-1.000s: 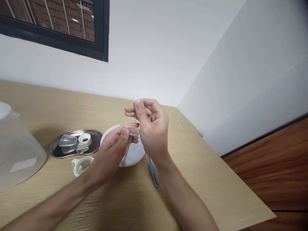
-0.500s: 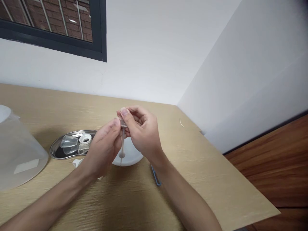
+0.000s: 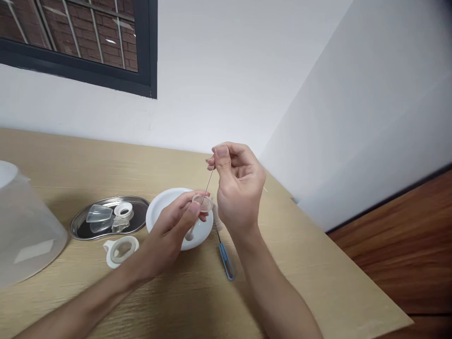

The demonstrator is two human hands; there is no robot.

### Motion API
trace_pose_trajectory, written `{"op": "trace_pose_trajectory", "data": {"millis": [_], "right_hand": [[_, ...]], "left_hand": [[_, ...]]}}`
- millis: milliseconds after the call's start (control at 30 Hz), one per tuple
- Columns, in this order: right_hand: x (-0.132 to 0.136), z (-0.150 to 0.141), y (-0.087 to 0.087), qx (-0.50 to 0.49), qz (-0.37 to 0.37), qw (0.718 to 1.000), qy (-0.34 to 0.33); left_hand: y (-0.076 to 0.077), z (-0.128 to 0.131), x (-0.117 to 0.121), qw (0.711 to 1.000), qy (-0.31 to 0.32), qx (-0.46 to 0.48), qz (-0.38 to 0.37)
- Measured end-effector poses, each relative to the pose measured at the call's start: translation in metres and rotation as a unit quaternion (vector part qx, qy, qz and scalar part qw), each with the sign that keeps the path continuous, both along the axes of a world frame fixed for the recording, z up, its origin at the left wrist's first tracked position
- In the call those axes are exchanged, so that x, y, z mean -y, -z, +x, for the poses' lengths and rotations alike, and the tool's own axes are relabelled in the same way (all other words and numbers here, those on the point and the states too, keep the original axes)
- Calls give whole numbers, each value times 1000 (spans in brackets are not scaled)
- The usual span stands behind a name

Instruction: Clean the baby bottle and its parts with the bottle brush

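Observation:
My left hand (image 3: pixel 173 221) is closed on a small translucent cup-like disc with a stem (image 3: pixel 206 203), held by its rim above the white dish (image 3: pixel 155 203). The stem slants down below the fingers and ends in a rounded bulb. Up and to the right, my right hand (image 3: pixel 242 188) pinches the top of a thin wire rod (image 3: pixel 209 181). The rod runs down at a slant into the disc; its lower end is hidden. Under my right wrist lies a bottle brush with a blue loop handle (image 3: pixel 226 261), its pale bristles beside the dish.
A steel kidney tray (image 3: pixel 78 231) holds clear and white plastic parts. In front of it lies a white ring with a side tab (image 3: pixel 110 247). A large translucent container (image 3: pixel 31 221) stands at the left. The wooden table (image 3: pixel 310 282) meets a wall behind and at right.
My right hand has moved up and right, drawing the rod partly out through the disc. My left hand has shifted right and lower, tilting the disc. The white ring has come into view.

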State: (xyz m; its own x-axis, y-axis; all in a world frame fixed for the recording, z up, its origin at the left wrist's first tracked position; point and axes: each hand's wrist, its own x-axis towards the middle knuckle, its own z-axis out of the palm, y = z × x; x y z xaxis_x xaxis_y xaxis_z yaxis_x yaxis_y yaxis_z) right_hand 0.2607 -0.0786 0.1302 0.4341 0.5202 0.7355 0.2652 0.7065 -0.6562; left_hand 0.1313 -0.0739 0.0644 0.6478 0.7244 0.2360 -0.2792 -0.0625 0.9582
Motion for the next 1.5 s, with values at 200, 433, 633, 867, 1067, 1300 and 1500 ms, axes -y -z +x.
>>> {"op": "trace_pose_trajectory", "data": {"millis": [200,433,633,867,1067,1300,1500], "right_hand": [[2,1,-4,-17,47,999,22],[3,28,-16,-24,104,992,67],[12,35,-25,-58,114,991,45],[14,32,-23,-27,49,996,74],[12,30,-22,-15,63,995,82],[10,11,-14,-22,51,997,62],[4,-12,-1,-16,8,999,-28]], "left_hand": [[-7,-3,7,994,7,-50,96],[-2,-4,3,988,-1,-98,122],[4,-3,-2,989,-5,-95,118],[12,-3,-5,988,-10,-107,114],[10,-2,-5,987,-15,-102,122],[10,-5,-5,995,-15,-73,63],[5,-4,-8,999,-34,-24,-1]]}}
